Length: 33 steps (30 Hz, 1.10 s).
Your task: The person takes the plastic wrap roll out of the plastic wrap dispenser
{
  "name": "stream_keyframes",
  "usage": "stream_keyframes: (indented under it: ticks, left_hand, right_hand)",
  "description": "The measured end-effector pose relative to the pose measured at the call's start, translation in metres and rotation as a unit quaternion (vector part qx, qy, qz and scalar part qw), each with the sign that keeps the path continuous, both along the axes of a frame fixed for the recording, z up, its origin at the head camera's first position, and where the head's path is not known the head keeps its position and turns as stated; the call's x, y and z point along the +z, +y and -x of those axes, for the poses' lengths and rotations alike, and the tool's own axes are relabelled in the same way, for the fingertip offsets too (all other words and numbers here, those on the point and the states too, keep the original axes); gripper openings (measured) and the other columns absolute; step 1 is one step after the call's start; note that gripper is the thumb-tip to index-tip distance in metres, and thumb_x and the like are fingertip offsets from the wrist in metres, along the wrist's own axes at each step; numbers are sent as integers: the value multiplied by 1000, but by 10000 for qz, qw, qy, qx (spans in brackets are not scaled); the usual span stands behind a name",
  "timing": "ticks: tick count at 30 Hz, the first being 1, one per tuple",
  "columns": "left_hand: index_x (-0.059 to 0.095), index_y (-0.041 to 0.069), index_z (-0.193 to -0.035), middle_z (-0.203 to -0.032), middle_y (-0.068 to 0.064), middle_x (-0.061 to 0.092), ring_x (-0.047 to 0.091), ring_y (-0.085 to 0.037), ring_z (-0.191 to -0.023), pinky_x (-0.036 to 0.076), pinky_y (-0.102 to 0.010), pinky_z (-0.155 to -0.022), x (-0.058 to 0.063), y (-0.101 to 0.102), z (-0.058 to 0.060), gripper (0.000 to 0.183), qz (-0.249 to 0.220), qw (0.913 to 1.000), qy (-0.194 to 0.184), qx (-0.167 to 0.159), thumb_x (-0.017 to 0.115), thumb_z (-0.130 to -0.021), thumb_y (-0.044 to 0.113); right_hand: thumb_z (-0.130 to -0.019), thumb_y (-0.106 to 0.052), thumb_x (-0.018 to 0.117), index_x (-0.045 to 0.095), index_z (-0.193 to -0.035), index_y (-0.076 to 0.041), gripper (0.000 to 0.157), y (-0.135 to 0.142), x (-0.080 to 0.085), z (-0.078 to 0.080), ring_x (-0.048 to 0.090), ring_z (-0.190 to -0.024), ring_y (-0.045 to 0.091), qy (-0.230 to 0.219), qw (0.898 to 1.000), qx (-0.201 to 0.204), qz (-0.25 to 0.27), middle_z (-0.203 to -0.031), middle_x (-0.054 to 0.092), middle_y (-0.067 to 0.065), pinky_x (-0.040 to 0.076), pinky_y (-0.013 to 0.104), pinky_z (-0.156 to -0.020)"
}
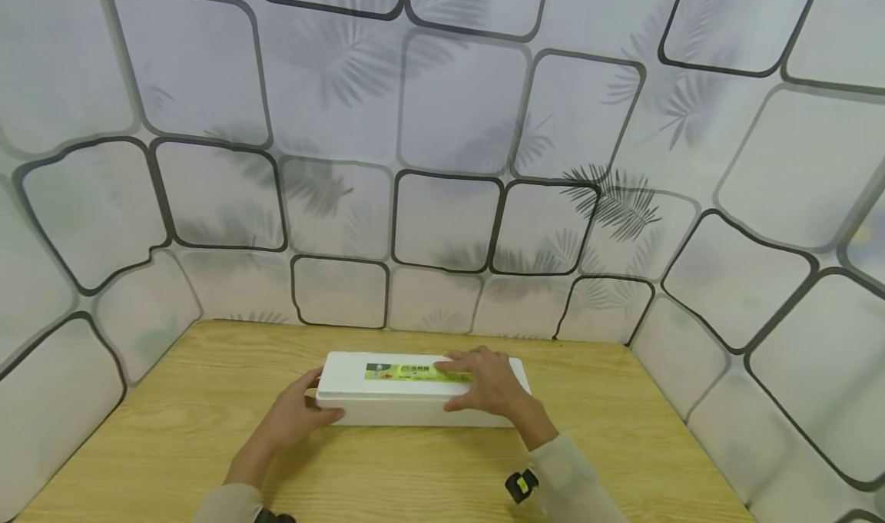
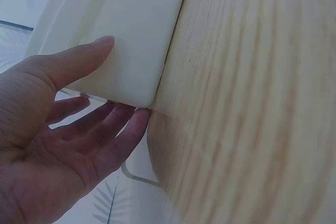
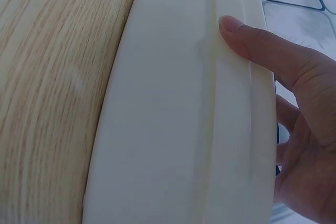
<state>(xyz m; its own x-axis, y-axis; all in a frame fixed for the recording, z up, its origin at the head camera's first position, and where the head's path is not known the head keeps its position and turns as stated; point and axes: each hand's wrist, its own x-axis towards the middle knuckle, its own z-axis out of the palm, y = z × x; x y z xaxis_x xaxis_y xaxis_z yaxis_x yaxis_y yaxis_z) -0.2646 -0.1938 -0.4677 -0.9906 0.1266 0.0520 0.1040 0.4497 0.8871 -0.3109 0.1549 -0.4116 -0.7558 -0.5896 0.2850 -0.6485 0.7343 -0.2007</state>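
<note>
A long white plastic box (image 1: 415, 413) with a lid (image 1: 343, 371) lies lengthwise on the wooden table. The lid bears a yellow-green label (image 1: 401, 372) and sits on the box all along the front. At the left end, my left hand (image 1: 293, 414) holds the box, its thumb on the front wall and its fingers against the end wall, as the left wrist view shows of the hand (image 2: 63, 124). My right hand (image 1: 492, 385) grips the lid from above, right of the middle. In the right wrist view, the thumb of that hand (image 3: 310, 93) presses the lid's front rim.
Wooden table surface (image 1: 415, 473) spreads in front of the box and to both sides. Behind and beside the table hang pale sheets (image 1: 442, 223) with dark rounded squares and leaf prints. A small black device (image 1: 521, 485) sits at the right wrist.
</note>
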Motion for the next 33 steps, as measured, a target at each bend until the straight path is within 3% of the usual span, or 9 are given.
stream_keyframes:
  ticks: [8,27,33]
  left_hand:
    - [33,-7,-156,-145,-34,51,70,-28,-102,62,-41,-85,1,0,1,91,-23,9999,67,-92,86,-84,10]
    - [36,-4,-155,-143,-32,54,69,-25,-101,61,-40,-82,2,2,0,91,26,9999,-85,147,88,-82,12]
    - [37,-2,-156,-141,-31,56,69,-27,-103,62,-41,-83,3,2,-2,90,15,9999,-72,136,87,-82,13]
  right_hand:
    - [-71,-48,92,72,-132,-30,67,0,4,-2,64,-116,30,125,9999,-48,-75,-141,68,3,47,57,-87]
    - [-68,-47,92,74,-130,-27,68,7,9,0,68,-108,32,424,9991,73,25,-136,71,7,52,49,-79]
    - [-68,-50,91,73,-130,-26,69,11,12,2,69,-106,32,467,9989,80,-26,-136,71,7,46,32,-71]
